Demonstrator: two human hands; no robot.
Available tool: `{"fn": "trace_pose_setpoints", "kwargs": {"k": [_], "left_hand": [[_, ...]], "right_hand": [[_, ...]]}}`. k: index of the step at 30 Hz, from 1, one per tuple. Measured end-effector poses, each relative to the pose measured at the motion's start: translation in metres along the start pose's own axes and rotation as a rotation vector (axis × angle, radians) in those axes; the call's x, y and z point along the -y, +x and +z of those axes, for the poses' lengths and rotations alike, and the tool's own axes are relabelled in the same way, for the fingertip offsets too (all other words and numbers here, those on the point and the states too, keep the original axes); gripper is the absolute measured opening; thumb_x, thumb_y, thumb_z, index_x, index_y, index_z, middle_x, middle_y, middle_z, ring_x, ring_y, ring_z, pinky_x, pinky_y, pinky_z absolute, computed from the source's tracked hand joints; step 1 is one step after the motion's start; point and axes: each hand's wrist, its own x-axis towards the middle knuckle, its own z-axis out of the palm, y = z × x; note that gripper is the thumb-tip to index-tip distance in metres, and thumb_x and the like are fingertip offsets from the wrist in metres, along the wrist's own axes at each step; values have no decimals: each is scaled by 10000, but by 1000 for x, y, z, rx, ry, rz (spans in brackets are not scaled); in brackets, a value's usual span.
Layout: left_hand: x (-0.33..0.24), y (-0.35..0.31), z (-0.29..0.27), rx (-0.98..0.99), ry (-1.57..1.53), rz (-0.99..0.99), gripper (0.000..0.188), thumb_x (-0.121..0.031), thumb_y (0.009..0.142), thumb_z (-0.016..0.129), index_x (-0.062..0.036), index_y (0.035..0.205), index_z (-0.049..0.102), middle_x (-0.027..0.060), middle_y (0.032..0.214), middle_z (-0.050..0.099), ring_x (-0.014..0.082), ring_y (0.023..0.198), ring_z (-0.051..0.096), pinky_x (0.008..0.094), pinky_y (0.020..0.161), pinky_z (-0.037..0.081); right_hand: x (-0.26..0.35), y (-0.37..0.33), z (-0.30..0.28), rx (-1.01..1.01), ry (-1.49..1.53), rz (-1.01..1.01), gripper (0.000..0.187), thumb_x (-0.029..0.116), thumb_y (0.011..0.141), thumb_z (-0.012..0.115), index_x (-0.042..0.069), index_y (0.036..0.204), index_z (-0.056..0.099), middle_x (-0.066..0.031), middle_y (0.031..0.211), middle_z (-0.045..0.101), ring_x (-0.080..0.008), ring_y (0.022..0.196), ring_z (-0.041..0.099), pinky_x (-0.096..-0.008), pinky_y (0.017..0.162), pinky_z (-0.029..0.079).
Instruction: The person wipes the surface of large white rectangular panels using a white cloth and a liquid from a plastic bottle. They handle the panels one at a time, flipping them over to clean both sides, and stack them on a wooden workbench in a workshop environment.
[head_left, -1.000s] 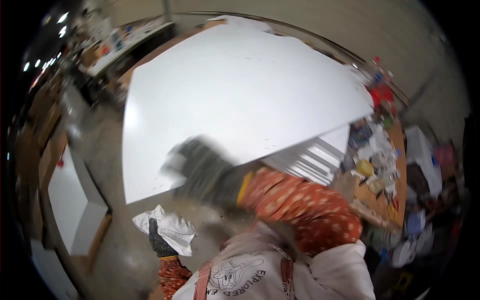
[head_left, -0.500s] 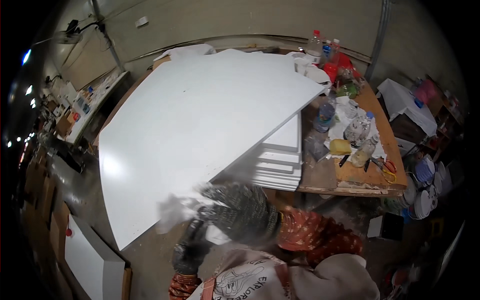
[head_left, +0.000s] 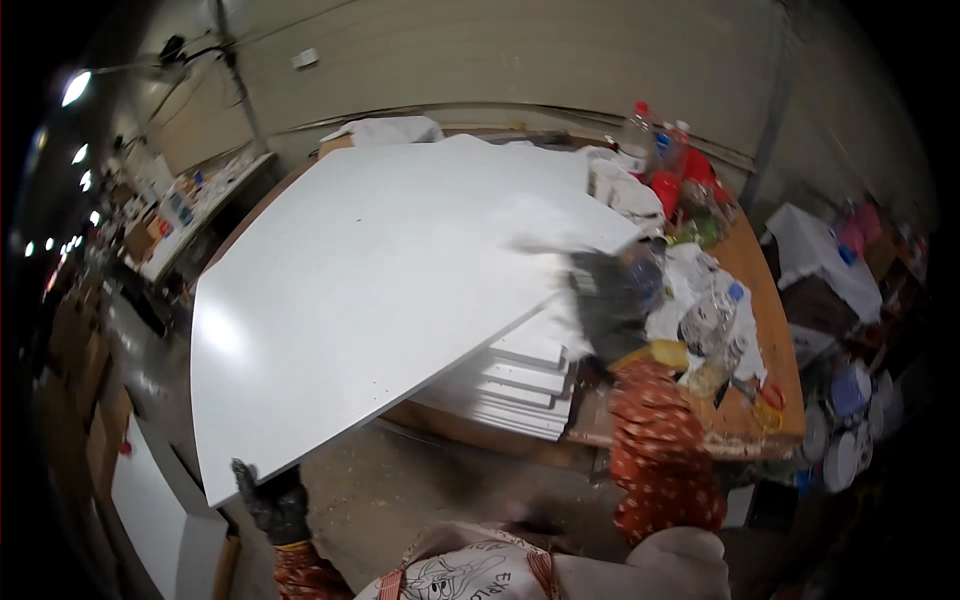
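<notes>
A large white panel [head_left: 370,270] lies at a slant over a stack of white boards [head_left: 515,385] on the wooden table. At the panel's near left corner, my gloved left hand [head_left: 275,505] is closed on the edge, the thumb showing on top. My right hand [head_left: 605,305], in a dark grey glove and smeared by motion, is over the panel's right edge. It grips a white cloth [head_left: 565,325], part of which hangs below the edge. The right fingers are mostly hidden by blur.
To the right on the table [head_left: 730,430] stand plastic bottles [head_left: 710,325], a yellow sponge [head_left: 668,353] and scissors [head_left: 768,397]. White rags [head_left: 625,190] lie at the back right. Another white panel [head_left: 165,510] leans at the lower left. Tubs [head_left: 850,390] stand beyond the table's right side.
My right hand has swept right and away from me with the cloth. My left hand has moved left from beside the cloth onto the panel's near corner. The view has shifted slightly.
</notes>
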Motion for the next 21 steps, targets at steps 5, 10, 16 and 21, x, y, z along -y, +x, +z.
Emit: {"fn": "trace_pose_setpoints", "kwargs": {"k": [5, 10, 16, 21], "left_hand": [[42, 16, -158, -148, 683, 307, 579, -235, 875, 595, 8, 1357, 385, 177, 1420, 389, 309, 1310, 378, 384, 1071, 335], [-73, 88, -85, 34, 926, 70, 431, -225, 890, 585, 12, 1242, 507, 119, 1253, 522, 215, 1129, 490, 301, 939, 402], [-40, 123, -81, 35, 1074, 24, 324, -299, 898, 583, -26, 1067, 631, 104, 911, 643, 202, 793, 586, 305, 786, 465], [-51, 156, -79, 57, 1229, -187, 399, -392, 937, 474, -26, 1014, 612, 161, 830, 644, 264, 737, 588, 368, 737, 456]], "right_hand": [[-67, -39, -58, -187, -381, 84, 245, 249, 892, 584, 89, 1073, 628, -123, 1028, 640, -311, 965, 599, -413, 839, 473], [-118, -58, -49, 72, -719, 36, 290, 284, 826, 613, 127, 1069, 630, -127, 1108, 607, -318, 984, 577, -459, 837, 457], [-84, -16, -47, 432, -647, 130, 511, 384, 759, 675, 129, 1188, 566, -134, 1141, 597, -319, 1023, 572, -437, 854, 458], [-71, 68, -38, 344, -413, 113, 466, 340, 834, 614, 84, 1218, 549, -187, 1131, 606, -346, 1022, 584, -427, 890, 458]]}}
